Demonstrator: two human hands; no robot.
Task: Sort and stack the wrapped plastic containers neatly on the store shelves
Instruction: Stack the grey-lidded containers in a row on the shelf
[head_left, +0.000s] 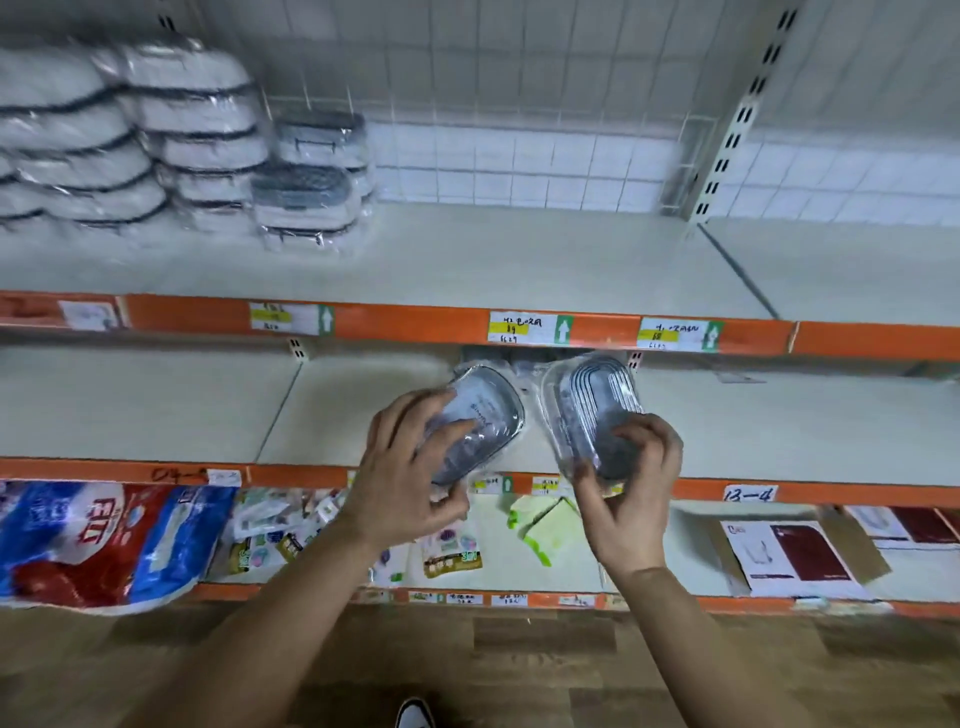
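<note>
White shelf boards with orange front edges ran across the wall, backed by a wire grid. On the upper shelf (519, 254), at its left end, stood tall stacks of wrapped containers (197, 135), and just beside them a lower stack with grey lids (311, 192). Price labels (530, 327) sat along the orange strip.

The person stood before the middle shelf (156, 405) with both arms out. The left hand (410, 467) gripped one wrapped container (480, 415) from its near end, fingers curled over the top of the film. The right hand (631, 486) held a second wrapped container (592, 405) the same way, thumb and fingers pinching its near end. Both pieces were tilted, side by side and slightly apart, over the front half of the middle shelf; I could not tell whether either touched the board.

Below, the lower shelf carried a blue and red bag (104, 540), a green cloth (545, 525) and flat boxes (800, 556). A shoe tip (414, 714) showed on the wood floor (519, 665).
</note>
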